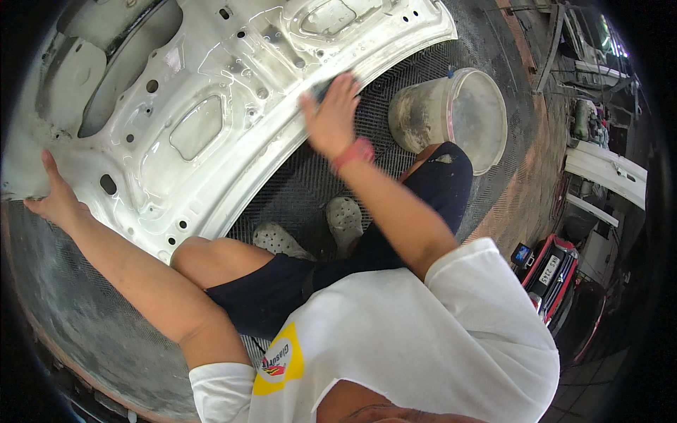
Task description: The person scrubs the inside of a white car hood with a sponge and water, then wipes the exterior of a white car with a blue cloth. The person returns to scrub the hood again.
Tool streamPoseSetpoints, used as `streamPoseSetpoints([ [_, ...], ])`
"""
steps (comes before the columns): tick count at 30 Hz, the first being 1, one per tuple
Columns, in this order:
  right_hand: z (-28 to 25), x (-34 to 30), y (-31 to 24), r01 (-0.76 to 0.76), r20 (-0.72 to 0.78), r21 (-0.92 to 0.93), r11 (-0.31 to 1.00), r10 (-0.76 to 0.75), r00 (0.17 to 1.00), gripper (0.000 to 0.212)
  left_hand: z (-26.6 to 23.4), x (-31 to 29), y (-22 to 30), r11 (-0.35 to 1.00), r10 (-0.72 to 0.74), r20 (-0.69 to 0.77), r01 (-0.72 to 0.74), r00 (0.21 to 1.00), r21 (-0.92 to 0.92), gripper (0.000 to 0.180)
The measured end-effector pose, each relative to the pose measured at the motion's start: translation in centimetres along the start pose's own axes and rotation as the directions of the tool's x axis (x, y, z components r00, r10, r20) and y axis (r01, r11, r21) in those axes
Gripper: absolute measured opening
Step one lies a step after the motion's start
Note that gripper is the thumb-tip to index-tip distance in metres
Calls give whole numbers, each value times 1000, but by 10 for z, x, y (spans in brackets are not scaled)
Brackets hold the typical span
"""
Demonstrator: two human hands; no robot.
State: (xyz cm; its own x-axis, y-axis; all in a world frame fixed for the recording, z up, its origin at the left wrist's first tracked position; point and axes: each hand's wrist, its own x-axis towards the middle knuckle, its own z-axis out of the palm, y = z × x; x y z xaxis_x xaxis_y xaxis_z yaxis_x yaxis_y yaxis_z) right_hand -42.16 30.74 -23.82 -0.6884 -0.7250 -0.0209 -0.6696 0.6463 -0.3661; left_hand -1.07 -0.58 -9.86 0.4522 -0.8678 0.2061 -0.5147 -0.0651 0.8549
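Note:
A white car hood (243,151), its holed and ribbed inner side up, fills the upper left. My left hand (62,199) grips its near left edge, thumb on top and fingers curled around the rim. At the hood's curved edge, my right hand (333,116) presses a dark flat pad (323,90) against the white surface. The pad shows between thumb and fingers; the rest is hidden under the hand. Motion slightly blurs this hand, and a red band (355,154) circles its wrist. Wet-looking shine and grey smears cover parts of the hood.
A whitish, stained bucket (423,116) stands on the dark ribbed mat (381,77) right of my right hand. My knees and grey clogs (344,218) are close below the hood's edge. White panels (606,176) and a red and black vehicle part (553,271) are farther right.

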Motion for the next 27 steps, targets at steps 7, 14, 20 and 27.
streamPoseSetpoints([
  [7,-33,83,74,-159,-20,10,987,159,987,107,1,-5,19,983,143,-89,-131,986,130,146],
  [14,-22,112,86,-161,-248,12,987,159,956,75,6,0,38,768,636,-357,-520,684,374,113],
  [20,1,-39,-9,60,-162,169,984,-33,986,48,87,-163,171,618,781,111,-737,614,-275,69],
  [27,-139,26,-23,-126,33,891,435,214,976,31,148,-271,185,830,343,936,-439,-82,-342,64],
])
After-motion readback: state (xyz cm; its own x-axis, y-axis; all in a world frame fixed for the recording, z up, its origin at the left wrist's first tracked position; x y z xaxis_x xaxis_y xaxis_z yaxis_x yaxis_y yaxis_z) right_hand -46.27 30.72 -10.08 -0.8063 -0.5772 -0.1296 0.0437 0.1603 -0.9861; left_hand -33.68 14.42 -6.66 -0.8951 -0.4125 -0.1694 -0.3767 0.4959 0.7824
